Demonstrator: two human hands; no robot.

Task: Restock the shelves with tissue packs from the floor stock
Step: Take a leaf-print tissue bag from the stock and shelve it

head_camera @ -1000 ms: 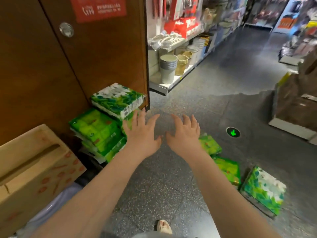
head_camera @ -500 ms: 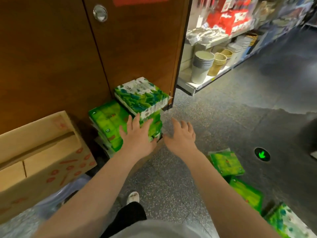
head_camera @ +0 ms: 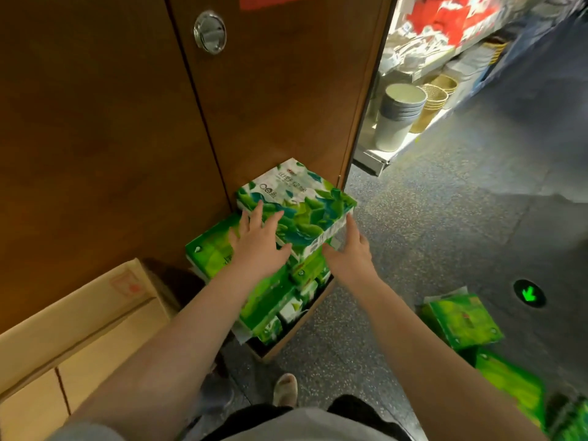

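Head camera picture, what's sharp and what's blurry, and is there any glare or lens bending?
Head view: the top tissue pack and both hands are fairly sharp; the far shelf goods at upper right are smeared and overexposed; the metal door knob shows a bright glint; the cabinet door edges lean and bow from wide-angle distortion.

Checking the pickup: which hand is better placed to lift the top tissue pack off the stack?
Probably the right hand: its fingers reach the top tissue pack's near right corner, by its underside. The left hand only lies flat on top.

Green-and-white leaf-print tissue pack (head_camera: 296,205) (teal patches), brown wooden door (head_camera: 270,100)
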